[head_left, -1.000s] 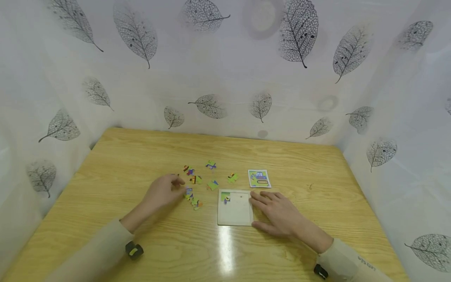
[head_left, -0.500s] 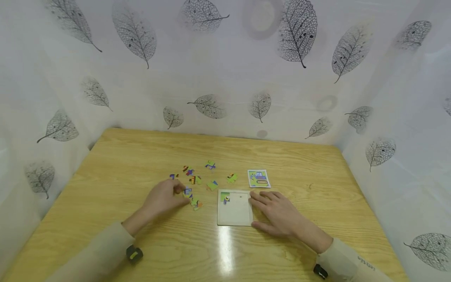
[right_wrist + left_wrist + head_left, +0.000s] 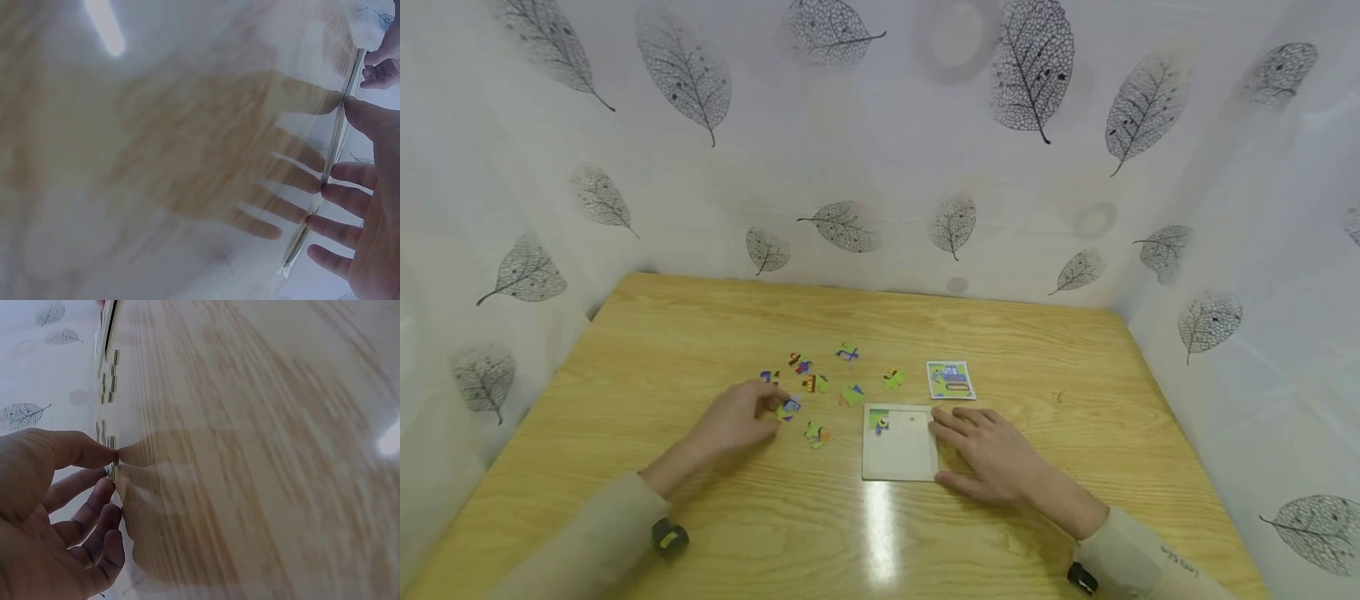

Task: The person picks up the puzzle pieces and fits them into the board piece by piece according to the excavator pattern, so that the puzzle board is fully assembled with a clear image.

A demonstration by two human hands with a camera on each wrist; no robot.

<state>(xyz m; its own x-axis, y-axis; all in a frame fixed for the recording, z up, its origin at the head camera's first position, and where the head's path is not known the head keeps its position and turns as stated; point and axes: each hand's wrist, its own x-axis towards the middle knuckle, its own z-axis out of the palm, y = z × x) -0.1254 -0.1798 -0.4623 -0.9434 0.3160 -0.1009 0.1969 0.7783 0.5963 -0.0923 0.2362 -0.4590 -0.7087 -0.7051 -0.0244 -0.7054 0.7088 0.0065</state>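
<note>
Left hand (image 3: 730, 421): we see its thumb and a finger pinching one piece (image 3: 790, 406) low at the surface (image 3: 1037, 333); its other fingers curve loosely and hold nothing.
Right hand (image 3: 988, 458): its fingers are released, nearly straight, touching the right edge of the board (image 3: 895, 454) without closing round it.
Piece's place: we find it left of the board, well apart from it, on the left side of the scattered pieces (image 3: 852, 394); the fingers hide part of it, and we cannot tell whether it is slightly raised.
Piece's weight: the left wrist view shows thin slabs edge-on, so we judge it very light.
Piece's stiffness: we expect a rigid body, firm under a pinch, with the narrow interlocking knobs the likeliest parts to chip.
Piece's slip: the surface is glossy enough to mirror our hands, so we expect a flat piece to slide easily and to be hard to get under.
Piece's grip: we would take opposite edges across the broad middle, clear of the knobs, with fingertips only.
Board: flat and shallow-rimmed, with picture in its far left corner; we judge it light, apt to skid, and best steadied at the rim.
Card (image 3: 951, 380): flat, just beyond the board's far right corner; probably thin, best lifted by one edge.
</note>
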